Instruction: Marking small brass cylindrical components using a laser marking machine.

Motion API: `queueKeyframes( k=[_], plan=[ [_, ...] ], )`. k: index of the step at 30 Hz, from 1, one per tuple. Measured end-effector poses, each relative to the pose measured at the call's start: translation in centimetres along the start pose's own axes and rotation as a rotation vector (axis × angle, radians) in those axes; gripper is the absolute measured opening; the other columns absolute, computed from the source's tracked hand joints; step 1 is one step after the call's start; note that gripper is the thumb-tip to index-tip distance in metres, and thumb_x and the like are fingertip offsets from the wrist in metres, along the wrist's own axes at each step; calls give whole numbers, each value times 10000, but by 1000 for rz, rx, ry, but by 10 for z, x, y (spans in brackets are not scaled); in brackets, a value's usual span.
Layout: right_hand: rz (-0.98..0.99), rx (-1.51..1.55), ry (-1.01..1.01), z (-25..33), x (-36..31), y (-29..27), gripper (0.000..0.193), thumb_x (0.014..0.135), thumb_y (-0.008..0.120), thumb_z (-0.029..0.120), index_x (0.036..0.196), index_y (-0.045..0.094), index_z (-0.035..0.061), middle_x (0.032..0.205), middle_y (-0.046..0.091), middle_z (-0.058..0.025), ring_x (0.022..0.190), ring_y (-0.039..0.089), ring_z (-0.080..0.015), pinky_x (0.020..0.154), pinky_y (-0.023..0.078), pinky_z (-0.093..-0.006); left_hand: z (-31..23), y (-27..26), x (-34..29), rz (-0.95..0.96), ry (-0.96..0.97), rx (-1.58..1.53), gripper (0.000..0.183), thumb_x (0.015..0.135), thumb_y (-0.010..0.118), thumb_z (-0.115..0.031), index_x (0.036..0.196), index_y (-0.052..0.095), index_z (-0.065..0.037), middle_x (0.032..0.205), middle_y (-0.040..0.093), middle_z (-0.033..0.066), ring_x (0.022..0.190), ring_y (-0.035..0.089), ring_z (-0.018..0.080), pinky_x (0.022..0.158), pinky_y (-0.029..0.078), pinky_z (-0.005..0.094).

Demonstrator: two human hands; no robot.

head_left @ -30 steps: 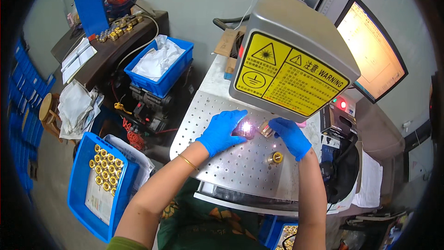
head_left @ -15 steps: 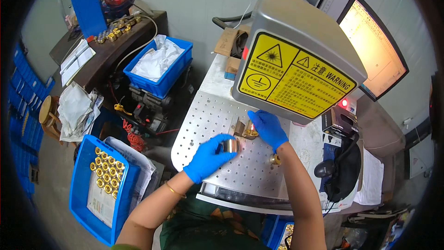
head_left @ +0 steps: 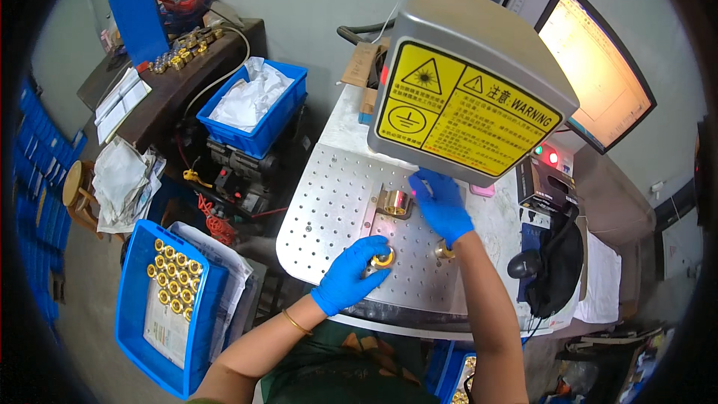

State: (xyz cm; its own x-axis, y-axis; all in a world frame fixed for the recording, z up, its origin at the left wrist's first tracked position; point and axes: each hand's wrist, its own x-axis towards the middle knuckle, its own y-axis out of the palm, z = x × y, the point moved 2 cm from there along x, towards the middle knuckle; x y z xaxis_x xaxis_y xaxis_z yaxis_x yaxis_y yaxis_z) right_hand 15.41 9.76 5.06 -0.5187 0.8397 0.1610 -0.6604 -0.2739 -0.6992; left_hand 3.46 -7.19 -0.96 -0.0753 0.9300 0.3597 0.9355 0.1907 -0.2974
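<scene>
My left hand (head_left: 350,275), in a blue glove, grips a brass ring-shaped fitting (head_left: 383,259) over the perforated metal plate (head_left: 314,213). The fitting's round opening faces up. Another shiny brass fitting (head_left: 394,202) sits in a small metal holder on the plate, lying on its side. Just right of it is my right hand (head_left: 443,206), also gloved in blue, its fingers stretched forward with nothing visible in them. A third brass fitting (head_left: 445,250) stands on the plate, partly covered by my right wrist.
A grey machine head (head_left: 479,82) with a yellow warning label overhangs the plate. To the left, a blue bin (head_left: 213,284) holds several brass fittings. A lit monitor (head_left: 598,67), a small box (head_left: 546,185) and a black handheld device (head_left: 525,263) are on the right.
My left hand has drawn its fitting nearer to me and turned its opening upward. My right hand has come off the fitting at the holder, which now sits there unheld.
</scene>
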Motion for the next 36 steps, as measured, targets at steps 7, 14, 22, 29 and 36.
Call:
queueKeyframes(
  k=[7,14,22,29,36],
  plan=[
    [439,-485,25,-31,-65,-70,259,777,644,273,982,659,116,1001,597,-140,947,556,-339,802,455,-416,-4,1,5,-11,119,116,373,772,668,-97,1118,532,-59,1113,567,164,1005,550,356,877,446,391],
    [354,-725,-177,-23,-90,-52,207,745,691,288,892,659,146,935,561,-99,944,547,-290,749,469,-391,-3,2,4,-12,118,176,437,734,704,-86,1135,535,-44,1100,582,156,1016,555,331,886,440,388],
    [383,-196,-79,-46,-63,-55,243,825,623,294,946,638,85,862,599,-109,761,605,-265,670,494,-362,-17,-13,8,-82,94,127,482,805,663,-150,1239,482,-46,1227,503,168,1103,505,320,931,420,389],
    [450,612,413,-36,-37,-41,311,906,519,303,985,606,14,823,567,-24,674,505,-107,603,427,-235,-7,-35,36,-163,42,257,553,802,666,-157,1287,434,-32,1276,484,164,1168,480,315,985,384,380],
    [136,327,249,-23,-24,-22,430,917,484,382,1005,594,-25,965,590,-104,868,554,-223,783,433,-330,9,-33,65,-63,24,321,682,781,671,-226,1348,353,-22,1285,456,216,1164,450,377,993,366,422]
  ],
)
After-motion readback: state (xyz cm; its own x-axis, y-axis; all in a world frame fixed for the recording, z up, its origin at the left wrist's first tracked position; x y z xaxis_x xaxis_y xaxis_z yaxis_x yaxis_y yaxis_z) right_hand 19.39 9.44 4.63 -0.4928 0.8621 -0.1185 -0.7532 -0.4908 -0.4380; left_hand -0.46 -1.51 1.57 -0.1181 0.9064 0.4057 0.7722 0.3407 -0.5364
